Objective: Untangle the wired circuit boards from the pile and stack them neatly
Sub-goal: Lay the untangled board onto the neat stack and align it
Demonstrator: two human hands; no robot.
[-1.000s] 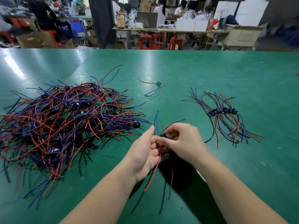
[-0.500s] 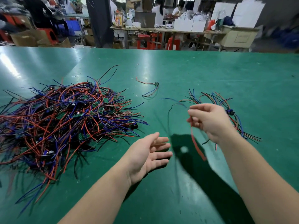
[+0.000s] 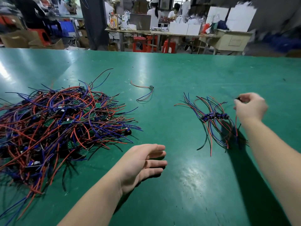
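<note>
A big tangled pile (image 3: 53, 123) of small green circuit boards with red, blue and black wires covers the left of the green table. On the right lies a neat row of stacked boards (image 3: 215, 116) with their wires fanned out. My right hand (image 3: 250, 108) hovers just right of that stack, fingers pinched on one wired board (image 3: 238, 100) whose red wire hangs down. Palm up near the middle front, my left hand (image 3: 143, 162) is open and holds nothing.
One stray board with red and blue wires (image 3: 146, 92) lies alone at the table's middle back. The green table (image 3: 179, 75) ends at a far edge, beyond which are workbenches, red stools, boxes and seated people.
My two hands have separated. The right hand carried the wired board from the centre to the stack on the right, and the left hand opened and stayed near the front.
</note>
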